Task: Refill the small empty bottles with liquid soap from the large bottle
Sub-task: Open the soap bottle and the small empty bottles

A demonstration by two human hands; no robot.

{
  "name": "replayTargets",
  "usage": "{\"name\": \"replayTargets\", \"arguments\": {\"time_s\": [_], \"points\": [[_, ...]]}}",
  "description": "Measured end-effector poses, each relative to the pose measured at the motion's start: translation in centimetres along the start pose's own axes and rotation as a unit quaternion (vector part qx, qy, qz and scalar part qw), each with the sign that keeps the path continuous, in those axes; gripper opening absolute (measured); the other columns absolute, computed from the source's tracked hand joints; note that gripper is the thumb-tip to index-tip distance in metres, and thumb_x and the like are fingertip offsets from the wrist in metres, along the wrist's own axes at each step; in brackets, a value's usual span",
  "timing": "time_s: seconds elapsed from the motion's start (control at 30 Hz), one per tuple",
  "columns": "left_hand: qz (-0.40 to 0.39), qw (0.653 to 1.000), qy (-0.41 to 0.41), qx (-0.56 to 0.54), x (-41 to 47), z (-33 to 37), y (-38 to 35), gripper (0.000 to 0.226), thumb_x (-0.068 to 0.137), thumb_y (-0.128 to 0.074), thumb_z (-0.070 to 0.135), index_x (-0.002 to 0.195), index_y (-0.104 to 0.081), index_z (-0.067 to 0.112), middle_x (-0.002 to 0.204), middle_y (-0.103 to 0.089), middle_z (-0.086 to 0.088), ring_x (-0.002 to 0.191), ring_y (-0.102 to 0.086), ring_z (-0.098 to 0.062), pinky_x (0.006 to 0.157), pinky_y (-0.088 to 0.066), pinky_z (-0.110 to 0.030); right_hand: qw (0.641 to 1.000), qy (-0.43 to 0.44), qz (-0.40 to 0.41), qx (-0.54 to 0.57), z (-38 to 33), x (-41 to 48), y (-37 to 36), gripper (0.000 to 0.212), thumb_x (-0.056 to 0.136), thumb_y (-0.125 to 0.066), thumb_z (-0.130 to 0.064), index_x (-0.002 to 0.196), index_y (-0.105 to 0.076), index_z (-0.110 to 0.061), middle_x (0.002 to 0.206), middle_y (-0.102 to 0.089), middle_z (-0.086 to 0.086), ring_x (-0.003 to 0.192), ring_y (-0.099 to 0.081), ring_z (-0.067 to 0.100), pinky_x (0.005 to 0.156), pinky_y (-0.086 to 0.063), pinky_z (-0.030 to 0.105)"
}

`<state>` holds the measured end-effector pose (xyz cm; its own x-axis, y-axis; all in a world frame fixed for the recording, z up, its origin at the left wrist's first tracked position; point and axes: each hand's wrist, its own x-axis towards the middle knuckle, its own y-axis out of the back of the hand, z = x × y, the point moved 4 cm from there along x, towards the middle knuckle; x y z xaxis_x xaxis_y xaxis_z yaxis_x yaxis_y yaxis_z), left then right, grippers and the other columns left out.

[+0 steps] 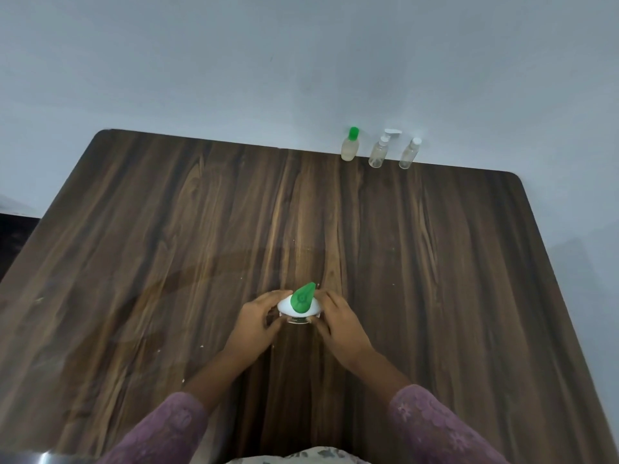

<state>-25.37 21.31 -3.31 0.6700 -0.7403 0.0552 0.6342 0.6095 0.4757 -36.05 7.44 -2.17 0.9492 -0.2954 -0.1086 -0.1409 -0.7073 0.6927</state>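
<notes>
The large white soap bottle (285, 306) with a green pump top (303, 298) stands upright in the middle of the wooden table (167, 229), seen from above. My left hand (259, 321) grips its left side and my right hand (338, 321) grips its right side. Three small bottles stand in a row at the table's far edge against the wall: one with a green cap (350, 145) holding pale liquid, a clear one with a white pump (380, 150), and a clear one with a white cap (409, 154).
A grey-blue wall (301, 61) runs right behind the table's far edge. The table's rounded corners show at far left and far right. A dark floor strip (16, 236) lies past the left edge.
</notes>
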Motion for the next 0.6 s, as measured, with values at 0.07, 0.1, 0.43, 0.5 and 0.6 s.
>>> {"name": "replayTargets", "arguments": {"time_s": [0.07, 0.1, 0.43, 0.5, 0.6], "points": [[-0.014, 1.0, -0.012, 0.013, 0.2, 0.0, 0.3, 0.043, 0.079, -0.06, -0.002, 0.12, -0.062, 0.009, 0.113, -0.065, 0.002, 0.108, -0.059, -0.003, 0.094, -0.048, -0.021, 1.0, 0.002, -0.016, 0.0, 0.7, 0.1, -0.1, 0.048, 0.095, -0.053, -0.011, 0.142, -0.04, -0.01, 0.144, -0.043, 0.005, 0.13, -0.038, 0.011, 0.106, -0.022, 0.011], [-0.026, 0.999, -0.012, 0.014, 0.3, -0.1, 0.4, 0.048, 0.077, -0.057, -0.007, 0.122, -0.061, 0.01, 0.114, -0.063, 0.002, 0.109, -0.058, -0.003, 0.094, -0.047, -0.02, 1.0, 0.002, -0.025, -0.001, 1.2, 0.2, -0.2, 0.051, 0.095, -0.052, -0.009, 0.144, -0.038, -0.012, 0.146, -0.041, 0.004, 0.131, -0.035, 0.008, 0.107, -0.02, 0.01], [0.0, 0.996, 0.085, -0.035, 5.9, -2.2, 3.2, 0.07, 0.073, -0.043, -0.027, 0.118, -0.053, 0.026, 0.115, -0.06, -0.003, 0.104, -0.06, -0.012, 0.087, -0.046, -0.01, 0.986, -0.096, 0.089, 0.103, 6.5, 3.8, 4.5, 0.056, 0.089, -0.057, 0.005, 0.14, -0.041, -0.009, 0.128, -0.052, 0.003, 0.117, -0.052, 0.012, 0.102, -0.045, 0.029], [0.009, 0.997, 0.072, -0.026, 9.2, -1.7, 3.5, 0.062, 0.076, -0.046, -0.027, 0.118, -0.053, 0.02, 0.112, -0.061, -0.003, 0.101, -0.06, -0.009, 0.087, -0.046, -0.01, 0.977, -0.116, 0.115, 0.134, 7.4, 6.1, 6.0, 0.054, 0.087, -0.059, 0.007, 0.137, -0.044, -0.006, 0.125, -0.055, 0.008, 0.111, -0.054, 0.015, 0.098, -0.046, 0.027], [0.016, 0.998, 0.056, -0.027, 15.1, -0.7, 3.0, 0.048, 0.082, -0.051, -0.019, 0.122, -0.054, 0.009, 0.109, -0.061, -0.009, 0.095, -0.059, 0.007, 0.087, -0.045, -0.008, 0.967, -0.132, 0.127, 0.176, 8.6, 10.6, 8.0, 0.053, 0.087, -0.06, 0.007, 0.135, -0.044, -0.009, 0.123, -0.055, 0.01, 0.11, -0.054, 0.017, 0.094, -0.047, 0.02]]}}
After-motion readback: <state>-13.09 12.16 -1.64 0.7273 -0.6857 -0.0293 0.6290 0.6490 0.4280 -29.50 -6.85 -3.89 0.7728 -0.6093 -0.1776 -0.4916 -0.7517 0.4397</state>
